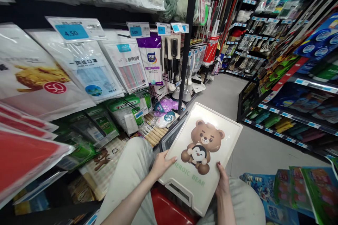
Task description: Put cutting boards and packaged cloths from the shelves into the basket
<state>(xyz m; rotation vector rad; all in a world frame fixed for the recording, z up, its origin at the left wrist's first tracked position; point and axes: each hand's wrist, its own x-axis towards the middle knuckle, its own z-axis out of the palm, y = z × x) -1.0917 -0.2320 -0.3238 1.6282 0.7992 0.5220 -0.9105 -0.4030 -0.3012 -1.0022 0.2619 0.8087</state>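
Note:
A white rectangular board (211, 119) with a handle slot at its near edge is tilted above my lap, printed with a brown bear hugging a penguin and the words "HEROIC BEAR". My left hand (163, 166) grips its left edge, thumb on the face. On the opposite edge my right hand (222, 179) is closed, its thumb on the printed side and its other fingers hidden behind. Beneath the board's near end shows a red surface (169, 207) between my legs. Behind the board's left side is a dark grey basket (173, 135), partly covered.
On the left, a shelf rack holds mask packs (97, 74), straw packs (130, 66) and wooden rolling-pin-like sticks (153, 135) low down. A black post (187, 42) stands ahead. Bottle shelves (298, 109) line the right, with hanging snack-like packs (295, 190) near my right knee.

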